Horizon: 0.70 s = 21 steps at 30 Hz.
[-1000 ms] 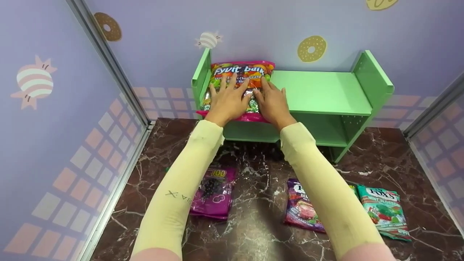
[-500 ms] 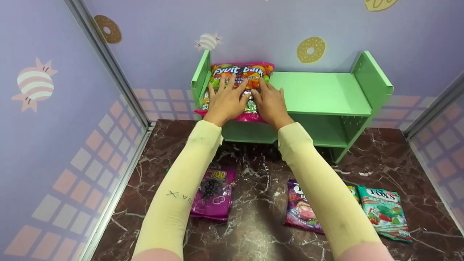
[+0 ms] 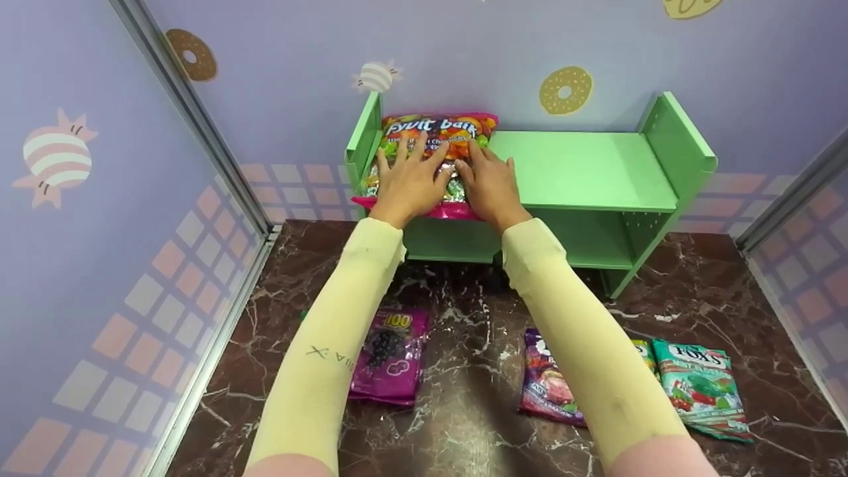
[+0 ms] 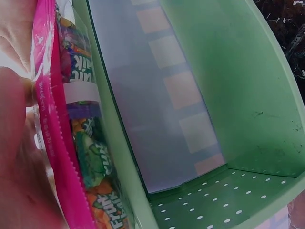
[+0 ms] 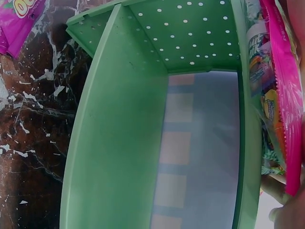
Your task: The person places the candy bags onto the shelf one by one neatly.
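A pink-edged bag of Fruit Balk chewy candy point(image 3: 442, 126) lies on the left end of the green shelf's top board point(image 3: 589, 165), close to its left side panel. Its front edge overhangs the board a little. My left hand point(image 3: 412, 185) rests on the bag with fingers spread. To its right, my right hand point(image 3: 491, 189) lies along the bag's right part, fingers extended. In the left wrist view, the bag's pink seam point(image 4: 57, 124) and wrapped candies point(image 4: 93, 162) show beside the hand. The right wrist view shows the bag's pink seam point(image 5: 288, 105) too.
On the dark marble floor point(image 3: 464, 371) lie a purple candy bag point(image 3: 391, 361) at left, a purple Fox's bag point(image 3: 550, 384), a mostly hidden yellow one point(image 3: 646, 354) and a teal Fox's bag point(image 3: 702, 387). The shelf's right side panel point(image 3: 686, 142) rises at its end.
Both hands stay on the candy bag. The right hand has slid slightly left, and the whole head view has shifted a little.
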Each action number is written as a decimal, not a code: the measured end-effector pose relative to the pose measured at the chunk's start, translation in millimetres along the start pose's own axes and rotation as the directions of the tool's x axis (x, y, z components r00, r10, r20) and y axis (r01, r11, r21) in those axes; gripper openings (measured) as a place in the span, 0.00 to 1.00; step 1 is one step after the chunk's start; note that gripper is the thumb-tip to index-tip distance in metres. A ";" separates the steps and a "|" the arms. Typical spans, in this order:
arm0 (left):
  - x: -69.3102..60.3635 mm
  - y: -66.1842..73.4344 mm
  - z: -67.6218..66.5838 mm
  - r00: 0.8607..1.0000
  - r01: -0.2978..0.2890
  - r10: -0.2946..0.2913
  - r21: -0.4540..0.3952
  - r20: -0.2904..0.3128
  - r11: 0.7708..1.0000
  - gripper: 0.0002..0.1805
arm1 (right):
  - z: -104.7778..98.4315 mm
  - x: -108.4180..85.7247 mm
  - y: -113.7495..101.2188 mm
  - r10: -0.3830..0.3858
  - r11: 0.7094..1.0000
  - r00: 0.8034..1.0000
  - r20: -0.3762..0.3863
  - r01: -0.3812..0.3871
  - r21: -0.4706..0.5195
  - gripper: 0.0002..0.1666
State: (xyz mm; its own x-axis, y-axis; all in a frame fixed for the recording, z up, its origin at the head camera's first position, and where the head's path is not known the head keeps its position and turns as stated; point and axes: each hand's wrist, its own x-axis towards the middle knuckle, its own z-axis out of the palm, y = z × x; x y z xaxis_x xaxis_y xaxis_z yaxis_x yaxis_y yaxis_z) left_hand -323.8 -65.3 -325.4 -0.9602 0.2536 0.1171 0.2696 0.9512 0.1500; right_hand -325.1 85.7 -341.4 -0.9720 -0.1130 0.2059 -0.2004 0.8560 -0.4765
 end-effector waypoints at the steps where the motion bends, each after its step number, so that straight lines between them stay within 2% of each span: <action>1: 0.1 -0.1 -0.2 1.000 0.002 -0.002 0.000 0.002 1.000 0.29 | 0.0 0.3 -0.3 0.001 1.000 1.000 0.002 -0.001 0.000 0.36; 7: 1.0 -1.9 -0.8 1.000 0.003 -0.003 0.001 0.001 1.000 0.29 | -0.7 1.6 -1.7 0.011 1.000 1.000 0.014 -0.011 0.006 0.37; 14: -0.6 -3.5 -1.0 1.000 0.006 -0.005 -0.036 0.014 0.999 0.30 | -1.0 0.5 0.6 0.032 0.998 0.999 0.021 -0.033 0.056 0.39; 21: -2.5 0.1 -6.8 1.000 0.003 -0.003 -0.023 0.010 1.000 0.31 | -8.2 0.1 5.2 0.006 0.993 1.000 -0.018 -0.004 0.119 0.38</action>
State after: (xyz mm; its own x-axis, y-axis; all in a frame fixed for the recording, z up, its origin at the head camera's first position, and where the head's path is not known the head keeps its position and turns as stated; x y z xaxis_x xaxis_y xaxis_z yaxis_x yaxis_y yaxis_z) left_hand -320.9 -67.0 -319.0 -0.9616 0.2528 0.1064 0.2683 0.9476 0.1733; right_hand -325.2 94.3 -336.8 -0.9708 -0.0987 0.2186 -0.2100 0.7904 -0.5755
